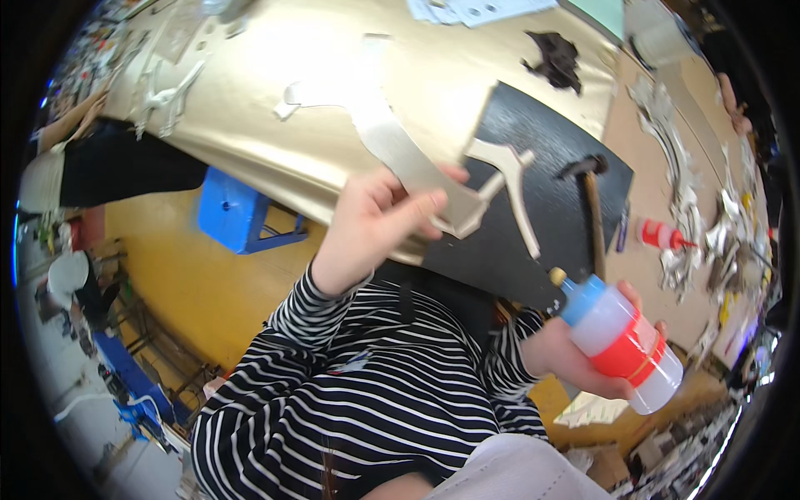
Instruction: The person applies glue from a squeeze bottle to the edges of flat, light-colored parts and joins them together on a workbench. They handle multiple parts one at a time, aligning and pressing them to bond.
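By the bench's (250,150) near edge, the left hand (371,225) is pinching a thin curved strip (387,137), probably light, best held by its rims; the right hand (558,350) is clasping a squeeze bottle (621,350), likely soft-walled.

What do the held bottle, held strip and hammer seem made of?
Bottle: probably plastic; smooth, milky and translucent.
Strip: perhaps leather or card; flat, smooth, greyish, so uncertain.
Hammer: likely wooden handle, brown and dull; dark head, probably metal.

I see the left hand (377,223) pinching a flat, curvy piece (390,140). The right hand (565,357) holds a bottle (623,343). A hammer (594,204) lies on a black board (560,218).
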